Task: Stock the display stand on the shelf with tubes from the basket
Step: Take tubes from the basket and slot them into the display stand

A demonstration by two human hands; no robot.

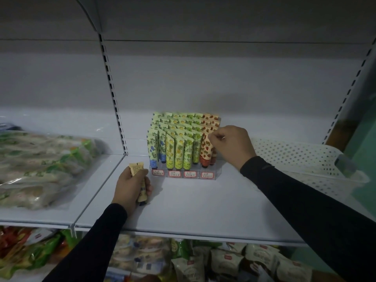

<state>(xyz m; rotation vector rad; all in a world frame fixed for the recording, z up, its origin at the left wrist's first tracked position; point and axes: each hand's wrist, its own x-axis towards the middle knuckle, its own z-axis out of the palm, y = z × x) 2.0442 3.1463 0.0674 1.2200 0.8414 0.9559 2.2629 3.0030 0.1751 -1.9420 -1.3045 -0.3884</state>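
The person's left hand [133, 185] is wrapped tight around a yellow tube [138, 180]; the flat crimped end is sticking up above the fingers and the dark cap is poking out below them, so the tube's long side is running nearly straight up and down, leaning a little away from the person. It looks like the hand is keeping this tube ready, cap down, because that is how the tubes are standing in the clear display stand [184, 174].

The right hand [231, 145] is curled up, and its fingertips [211, 137] are pinching the top of an orange tube [206, 151] at the right end of the stand; that tube is standing cap down under the pinch, crimped end up, leaning a little. The hand is probably pushing it into its slot so it lines up with the rows beside it.

The white basket [295, 157] is sitting on the shelf [203, 210] to the right of that hand; whether tubes are left inside is hard to tell.
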